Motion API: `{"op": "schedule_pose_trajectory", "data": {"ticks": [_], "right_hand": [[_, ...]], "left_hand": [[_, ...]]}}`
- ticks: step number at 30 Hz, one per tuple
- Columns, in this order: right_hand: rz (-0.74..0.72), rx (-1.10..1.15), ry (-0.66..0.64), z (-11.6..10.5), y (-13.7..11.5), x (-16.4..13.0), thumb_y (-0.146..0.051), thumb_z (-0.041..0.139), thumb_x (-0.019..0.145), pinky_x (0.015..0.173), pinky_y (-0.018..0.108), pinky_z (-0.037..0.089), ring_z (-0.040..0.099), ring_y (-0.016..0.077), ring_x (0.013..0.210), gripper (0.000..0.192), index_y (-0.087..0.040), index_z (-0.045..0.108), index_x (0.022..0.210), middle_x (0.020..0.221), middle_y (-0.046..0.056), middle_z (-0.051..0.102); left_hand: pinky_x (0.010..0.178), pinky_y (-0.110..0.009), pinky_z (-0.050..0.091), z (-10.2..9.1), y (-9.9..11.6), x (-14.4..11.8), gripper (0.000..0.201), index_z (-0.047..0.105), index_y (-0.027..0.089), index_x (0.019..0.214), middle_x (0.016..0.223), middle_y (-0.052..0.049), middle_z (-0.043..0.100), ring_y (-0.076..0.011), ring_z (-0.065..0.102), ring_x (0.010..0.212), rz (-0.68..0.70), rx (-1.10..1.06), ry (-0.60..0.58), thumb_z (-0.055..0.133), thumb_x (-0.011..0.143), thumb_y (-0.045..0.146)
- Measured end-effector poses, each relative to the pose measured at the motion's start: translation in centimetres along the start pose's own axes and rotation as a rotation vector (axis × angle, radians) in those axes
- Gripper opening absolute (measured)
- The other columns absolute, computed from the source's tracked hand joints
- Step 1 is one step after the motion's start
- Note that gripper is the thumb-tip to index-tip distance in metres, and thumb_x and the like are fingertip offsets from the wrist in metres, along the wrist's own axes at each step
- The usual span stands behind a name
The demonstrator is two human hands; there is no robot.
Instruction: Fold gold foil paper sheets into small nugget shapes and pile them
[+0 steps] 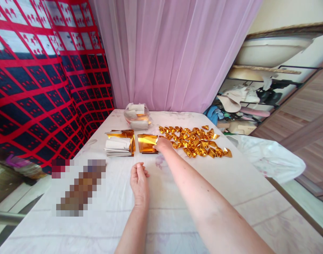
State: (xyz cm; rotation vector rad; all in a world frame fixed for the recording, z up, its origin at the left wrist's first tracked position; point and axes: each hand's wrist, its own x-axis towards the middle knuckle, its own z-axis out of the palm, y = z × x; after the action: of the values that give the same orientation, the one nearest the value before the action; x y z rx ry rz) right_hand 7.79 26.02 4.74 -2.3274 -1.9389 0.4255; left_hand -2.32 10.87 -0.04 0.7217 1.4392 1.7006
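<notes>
My right hand (163,144) reaches forward to the right edge of a pile of shiny gold foil sheets (147,143). Its fingers are pressed together at that edge, and the fingertips are partly hidden. My left hand (139,175) rests nearer on the table with the fingers curled in and the thumb over them; nothing shows in it. Left of the gold pile is a second stack of foil sheets (119,144), mostly with pale backs up. To the right of my right hand, many small folded gold foil pieces (197,141) are spread in a heap.
A clear plastic bag (137,116) with more sheets stands at the table's back. A pale patterned cloth covers the table (177,218). A blurred-out patch (82,188) lies on the left. A white plastic bag (272,157) hangs at the right edge, near a shelf (256,102). Curtains (172,53) hang behind.
</notes>
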Motion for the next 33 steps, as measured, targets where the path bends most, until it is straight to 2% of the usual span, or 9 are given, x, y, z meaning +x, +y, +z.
{"op": "schedule_pose_trajectory", "data": {"ticks": [8,13,21,24,28,31,33], "right_hand": [[0.011,0.004,-0.035,-0.7,0.4,0.2,-0.025,0.064,0.080,0.082,0.029,0.051,0.065,0.0252,0.108,0.038,-0.018,0.066,0.117,0.119,0.015,0.068],[-0.053,-0.004,-0.069,-1.3,0.6,0.0,-0.024,0.066,0.077,0.078,0.026,0.050,0.067,0.0241,0.104,0.036,-0.020,0.069,0.113,0.116,0.012,0.069],[-0.094,0.005,-0.069,-3.5,2.1,-1.2,-0.030,0.071,0.072,0.067,0.023,0.048,0.070,0.0203,0.083,0.029,-0.021,0.073,0.100,0.096,0.007,0.075],[-0.111,0.010,-0.019,-4.7,3.3,-2.7,-0.028,0.066,0.077,0.067,0.022,0.047,0.069,0.0202,0.085,0.026,-0.022,0.073,0.101,0.094,0.005,0.075],[-0.174,0.025,0.086,-5.5,5.1,-5.9,-0.028,0.062,0.081,0.073,0.024,0.047,0.066,0.0220,0.096,0.030,-0.029,0.071,0.109,0.102,0.002,0.073],[-0.240,0.045,0.159,-4.5,7.2,-8.8,-0.025,0.058,0.084,0.081,0.023,0.046,0.063,0.0198,0.101,0.035,-0.034,0.067,0.117,0.111,-0.001,0.070],[-0.401,0.065,0.305,-3.1,8.8,-10.7,-0.019,0.054,0.086,0.088,0.023,0.045,0.061,0.0185,0.105,0.043,-0.031,0.061,0.126,0.118,0.002,0.066]], "left_hand": [[0.054,-0.021,0.048,0.0,0.1,0.0,0.045,0.061,0.017,0.087,0.072,0.001,0.054,-0.0099,0.052,0.058,0.000,-0.019,-0.017,0.052,0.081,0.060],[0.054,-0.022,0.048,-0.1,0.1,0.1,0.047,0.062,0.017,0.087,0.073,0.000,0.055,-0.0105,0.054,0.059,0.009,0.011,-0.023,0.050,0.081,0.062],[0.054,-0.022,0.049,-0.1,-0.2,0.3,0.044,0.061,0.018,0.087,0.073,0.001,0.054,-0.0100,0.053,0.058,0.019,0.008,-0.031,0.051,0.081,0.060],[0.053,-0.021,0.048,0.0,-0.2,0.3,0.042,0.060,0.018,0.087,0.072,0.002,0.054,-0.0099,0.052,0.058,0.035,0.014,-0.039,0.051,0.081,0.059],[0.053,-0.021,0.047,0.1,0.0,0.2,0.041,0.059,0.018,0.087,0.068,0.003,0.052,-0.0101,0.051,0.056,0.053,0.039,-0.060,0.054,0.079,0.058],[0.052,-0.021,0.046,0.3,0.3,0.1,0.041,0.059,0.018,0.087,0.068,0.003,0.054,-0.0101,0.050,0.055,0.057,0.049,-0.083,0.057,0.077,0.057],[0.052,-0.022,0.045,0.3,0.4,-0.1,0.041,0.061,0.018,0.090,0.068,0.003,0.056,-0.0103,0.050,0.055,0.070,0.063,-0.125,0.057,0.077,0.057]]}}
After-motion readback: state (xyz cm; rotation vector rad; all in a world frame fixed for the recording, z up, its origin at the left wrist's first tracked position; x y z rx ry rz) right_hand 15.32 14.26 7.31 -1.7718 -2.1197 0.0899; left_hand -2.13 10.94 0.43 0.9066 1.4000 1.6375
